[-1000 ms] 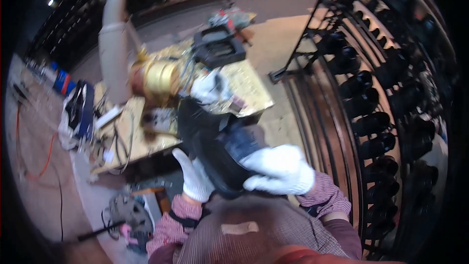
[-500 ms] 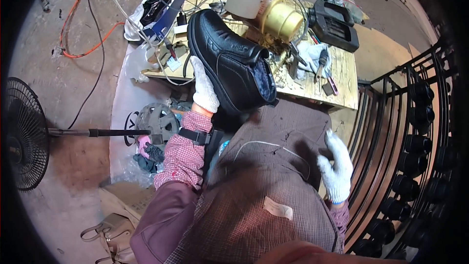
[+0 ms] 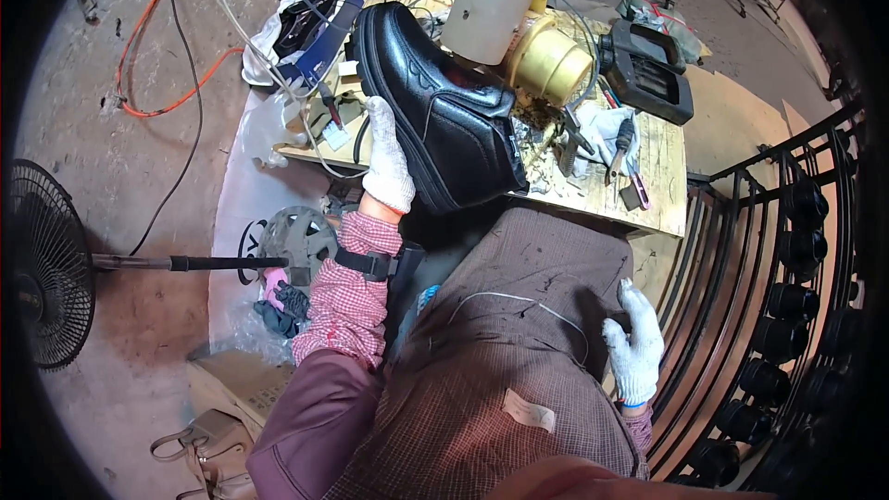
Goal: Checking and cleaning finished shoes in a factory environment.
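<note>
A black leather ankle boot [image 3: 435, 111] is held up over the near edge of the wooden worktable, toe pointing away and its side facing up. My left hand [image 3: 385, 153], in a white knitted glove, grips it along the sole edge; the fingers beneath are hidden. My gloved right hand [image 3: 633, 344] hangs empty beside my right knee, thumb and fingers apart. Over my lap lies a brown checked apron [image 3: 519, 333]. Just beyond the boot, a yellow round fitting [image 3: 548, 60] and a pale pipe [image 3: 495, 5] stand on the table.
On the worktable [image 3: 659, 208] lie pliers [image 3: 576, 130], a white rag [image 3: 607, 130] and a black tool case [image 3: 644, 69]. A blue box [image 3: 315, 42] stands at the far left. A fan [image 3: 46, 264] is at left; a metal rack of black shoes [image 3: 782, 338] stands at right.
The boot has tilted in my left hand, so its opening faces me less and more of its side shows. My right hand has lowered slightly, still empty.
</note>
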`<state>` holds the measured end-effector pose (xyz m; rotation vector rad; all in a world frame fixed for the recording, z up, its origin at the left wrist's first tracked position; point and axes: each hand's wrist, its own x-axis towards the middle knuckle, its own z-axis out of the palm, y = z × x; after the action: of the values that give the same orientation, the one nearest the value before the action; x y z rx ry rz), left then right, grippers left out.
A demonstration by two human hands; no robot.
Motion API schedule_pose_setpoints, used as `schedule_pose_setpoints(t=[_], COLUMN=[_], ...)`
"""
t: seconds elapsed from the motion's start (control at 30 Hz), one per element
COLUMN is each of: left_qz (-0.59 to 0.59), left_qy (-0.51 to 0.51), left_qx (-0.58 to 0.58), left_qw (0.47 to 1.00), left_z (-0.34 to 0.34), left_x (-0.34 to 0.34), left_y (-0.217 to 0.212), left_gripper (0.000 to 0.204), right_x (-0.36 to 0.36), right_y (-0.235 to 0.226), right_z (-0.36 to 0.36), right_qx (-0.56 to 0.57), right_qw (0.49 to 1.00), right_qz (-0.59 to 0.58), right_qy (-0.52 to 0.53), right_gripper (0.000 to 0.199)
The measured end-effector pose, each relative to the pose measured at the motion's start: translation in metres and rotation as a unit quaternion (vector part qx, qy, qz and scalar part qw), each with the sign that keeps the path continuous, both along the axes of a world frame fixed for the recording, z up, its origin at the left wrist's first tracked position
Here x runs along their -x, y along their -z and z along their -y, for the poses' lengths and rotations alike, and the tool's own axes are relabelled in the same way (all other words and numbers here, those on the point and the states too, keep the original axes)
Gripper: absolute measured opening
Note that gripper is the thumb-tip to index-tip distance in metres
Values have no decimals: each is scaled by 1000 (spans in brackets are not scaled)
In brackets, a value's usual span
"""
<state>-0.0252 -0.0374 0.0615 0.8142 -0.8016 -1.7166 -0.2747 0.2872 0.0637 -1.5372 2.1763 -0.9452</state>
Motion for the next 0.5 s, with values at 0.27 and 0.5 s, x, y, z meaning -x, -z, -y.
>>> schedule_pose_setpoints(t=[0.27, 0.5], left_qz=[44, -11], left_qy=[-128, -108], left_qx=[-20, 62], left_qw=[991, 992], left_z=[6, 44], left_x=[-14, -1], left_y=[-13, -3], left_gripper=[84, 65], right_x=[4, 17], right_y=[15, 25], right_z=[5, 4], right_qx=[-22, -30], right_qw=[999, 999], right_qz=[49, 27], right_qy=[0, 2], right_gripper=[50, 52])
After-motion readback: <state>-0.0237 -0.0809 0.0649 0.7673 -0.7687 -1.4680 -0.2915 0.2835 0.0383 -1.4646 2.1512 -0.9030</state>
